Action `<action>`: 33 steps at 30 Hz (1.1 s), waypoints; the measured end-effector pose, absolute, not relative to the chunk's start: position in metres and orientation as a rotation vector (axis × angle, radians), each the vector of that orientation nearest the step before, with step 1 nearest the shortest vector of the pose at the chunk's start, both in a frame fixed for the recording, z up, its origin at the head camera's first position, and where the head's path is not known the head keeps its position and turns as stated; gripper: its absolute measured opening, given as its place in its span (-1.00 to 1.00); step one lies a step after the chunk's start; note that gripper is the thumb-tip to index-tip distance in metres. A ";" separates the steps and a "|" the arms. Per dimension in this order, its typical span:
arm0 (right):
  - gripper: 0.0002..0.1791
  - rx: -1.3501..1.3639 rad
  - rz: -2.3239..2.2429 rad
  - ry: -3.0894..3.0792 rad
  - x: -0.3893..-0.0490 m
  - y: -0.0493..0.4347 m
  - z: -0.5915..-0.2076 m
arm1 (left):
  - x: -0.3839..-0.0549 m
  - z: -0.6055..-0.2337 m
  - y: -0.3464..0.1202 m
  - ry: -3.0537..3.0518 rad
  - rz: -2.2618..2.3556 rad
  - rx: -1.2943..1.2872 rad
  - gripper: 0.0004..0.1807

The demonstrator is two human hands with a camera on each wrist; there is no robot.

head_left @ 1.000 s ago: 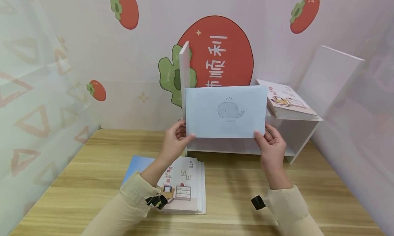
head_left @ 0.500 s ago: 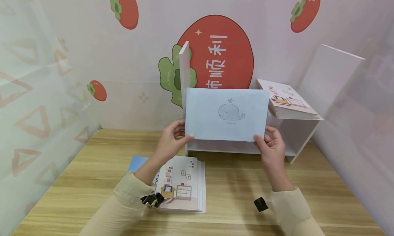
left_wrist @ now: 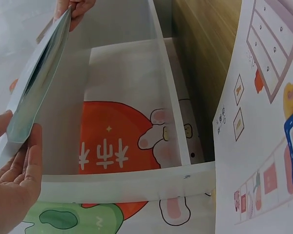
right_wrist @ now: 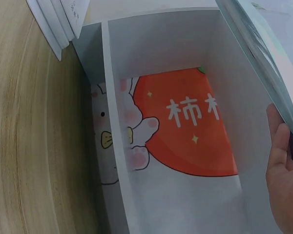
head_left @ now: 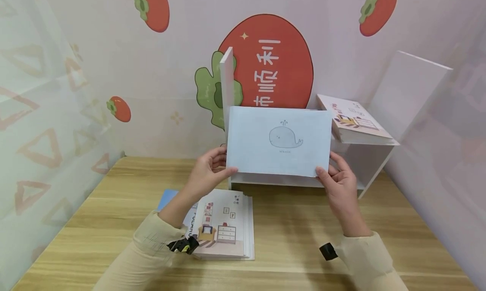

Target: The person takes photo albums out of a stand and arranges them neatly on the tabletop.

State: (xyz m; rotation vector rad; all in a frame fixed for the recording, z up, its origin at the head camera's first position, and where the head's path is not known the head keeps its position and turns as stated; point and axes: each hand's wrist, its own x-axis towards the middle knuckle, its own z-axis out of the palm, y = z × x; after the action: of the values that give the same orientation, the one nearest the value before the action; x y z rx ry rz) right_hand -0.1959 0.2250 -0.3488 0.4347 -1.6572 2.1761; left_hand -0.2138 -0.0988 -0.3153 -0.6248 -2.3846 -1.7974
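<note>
In the head view, a thin pale book (head_left: 250,143) with a whale drawing on its face is held up in front of the white shelf (head_left: 273,180). My left hand (head_left: 205,173) pinches its lower left edge, thumb in front and fingers behind. At the lower right corner, my right hand (head_left: 341,185) grips it the same way. The left wrist view shows the book (left_wrist: 41,78) edge-on between both hands, its page edges visible. From the right wrist view, the book (right_wrist: 268,53) hangs over the open shelf bay, its underside partly hidden by my fingers.
A stack of books (head_left: 228,249) lies on the wooden table (head_left: 292,249), left of centre. Another book (head_left: 357,118) lies on the shelf's right top. Upright white panels rise at the shelf's left (head_left: 227,80) and right (head_left: 410,88). A patterned wall stands behind.
The book has come down slightly, still in both hands. Both forearms have spread a little outward, showing more of the stack's blue book. The head view has tilted slightly down.
</note>
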 end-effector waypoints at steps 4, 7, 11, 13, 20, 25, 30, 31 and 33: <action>-0.50 0.447 2.178 -1.685 -0.193 0.226 -0.348 | -0.212 -0.315 -0.101 -2.407 -1.807 -0.621 -0.34; -0.52 0.456 2.200 -1.680 -0.191 0.227 -0.347 | -0.211 -0.315 -0.102 -2.409 -1.824 -0.636 -0.34; -0.55 0.481 2.219 -1.682 -0.188 0.228 -0.346 | -0.209 -0.314 -0.103 -2.404 -1.841 -0.646 -0.34; -0.55 0.497 2.217 -1.692 -0.186 0.229 -0.345 | -0.207 -0.314 -0.103 -2.409 -1.837 -0.646 -0.33; -0.54 0.565 2.224 -1.722 -0.179 0.235 -0.342 | -0.201 -0.312 -0.107 -2.425 -1.827 -0.703 -0.34; -0.51 0.590 2.217 -1.750 -0.172 0.238 -0.340 | -0.195 -0.313 -0.110 -2.428 -1.869 -0.739 -0.35; -0.41 0.633 2.219 -1.772 -0.166 0.242 -0.336 | -0.190 -0.312 -0.112 -2.421 -1.903 -0.784 -0.38; -0.40 0.640 2.221 -1.776 -0.165 0.243 -0.335 | -0.189 -0.312 -0.112 -2.426 -1.900 -0.787 -0.39; -0.39 0.651 2.224 -1.789 -0.164 0.245 -0.334 | -0.186 -0.311 -0.113 -2.441 -1.892 -0.793 -0.40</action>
State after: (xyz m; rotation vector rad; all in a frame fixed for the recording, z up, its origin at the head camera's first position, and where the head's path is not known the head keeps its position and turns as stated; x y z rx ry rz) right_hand -0.1636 0.2449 -0.3341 0.6511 -1.7891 2.2240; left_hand -0.1862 -0.1134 -0.3112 -0.7930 -2.4414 -1.8922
